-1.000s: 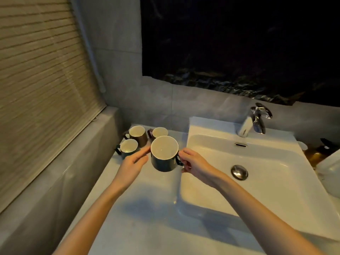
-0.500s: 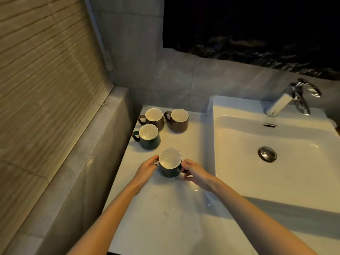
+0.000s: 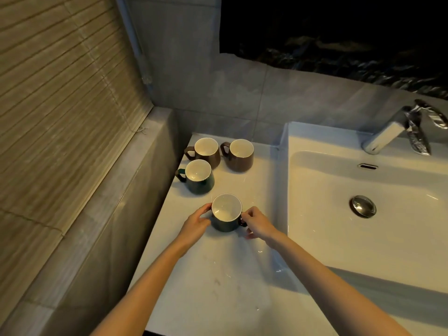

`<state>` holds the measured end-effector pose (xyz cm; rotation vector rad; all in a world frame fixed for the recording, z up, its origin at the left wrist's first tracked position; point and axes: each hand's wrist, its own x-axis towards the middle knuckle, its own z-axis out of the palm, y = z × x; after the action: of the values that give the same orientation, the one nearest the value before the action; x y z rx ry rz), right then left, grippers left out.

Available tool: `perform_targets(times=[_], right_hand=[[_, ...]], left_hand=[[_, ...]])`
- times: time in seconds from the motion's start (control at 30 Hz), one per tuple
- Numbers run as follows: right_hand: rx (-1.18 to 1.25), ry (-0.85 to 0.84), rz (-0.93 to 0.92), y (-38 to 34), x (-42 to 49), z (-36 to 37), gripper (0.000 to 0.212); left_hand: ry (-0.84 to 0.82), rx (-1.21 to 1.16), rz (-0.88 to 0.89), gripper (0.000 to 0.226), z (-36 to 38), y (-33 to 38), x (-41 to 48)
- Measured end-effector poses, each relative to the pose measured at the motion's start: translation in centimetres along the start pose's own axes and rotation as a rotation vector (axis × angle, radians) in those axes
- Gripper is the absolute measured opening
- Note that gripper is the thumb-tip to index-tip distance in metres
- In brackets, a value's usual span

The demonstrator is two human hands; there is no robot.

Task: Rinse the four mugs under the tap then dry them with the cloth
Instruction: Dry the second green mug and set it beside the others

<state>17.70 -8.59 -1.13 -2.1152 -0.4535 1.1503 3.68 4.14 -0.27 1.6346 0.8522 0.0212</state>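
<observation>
You are holding the near green mug (image 3: 226,207) upright on the white countertop (image 3: 218,275), set between both hands. Your left hand (image 3: 195,225) is cupping the mug's left wall, fingers curled against it. Your right hand (image 3: 258,225) is pinching the handle on the mug's right side, thumb and fingers closed on it. The cream interior is showing empty.

Behind it, the second green mug (image 3: 197,178), the left brown mug (image 3: 206,150) and the right brown mug (image 3: 241,155) are standing upright, handles pointing left, also looking empty.

The basin (image 3: 327,238) is lying just right of your right hand, with the drain stopper (image 3: 363,206) in its floor and the tap (image 3: 388,134) over its far rim.
</observation>
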Motion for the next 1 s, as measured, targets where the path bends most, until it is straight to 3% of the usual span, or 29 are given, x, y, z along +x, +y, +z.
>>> perform_targets(times=[0.13, 0.27, 0.43, 0.63, 0.83, 1.0], right_hand=[[-0.287, 0.144, -0.184, -1.0, -0.4, -1.6, 0.036], [-0.46, 0.216, -0.409, -4.1, -0.7, -3.8, 0.032], [-0.563, 0.325, -0.558, -8.3, 1.4, -5.4, 0.032], [-0.666, 0.383, -0.44, -11.5, 7.4, -4.9, 0.046], [-0.729, 0.343, -0.202, -13.0, 13.1, -4.8, 0.073], [-0.775, 0.337, -0.107, -13.0, 16.2, -4.7, 0.078]], left_hand=[[0.076, 0.103, 0.03, 0.048, -1.7, 0.6, -0.2], [0.176, 0.158, 0.149, 0.046, -5.0, 3.6, 0.7], [0.206, 0.217, 0.268, 0.048, -9.4, 7.4, 4.5], [0.187, 0.407, 0.271, 0.051, -12.6, 8.4, 12.3], [0.037, 0.628, 0.244, 0.061, -14.2, 6.7, 19.1], [-0.043, 0.716, 0.279, 0.05, -14.8, 4.9, 21.4]])
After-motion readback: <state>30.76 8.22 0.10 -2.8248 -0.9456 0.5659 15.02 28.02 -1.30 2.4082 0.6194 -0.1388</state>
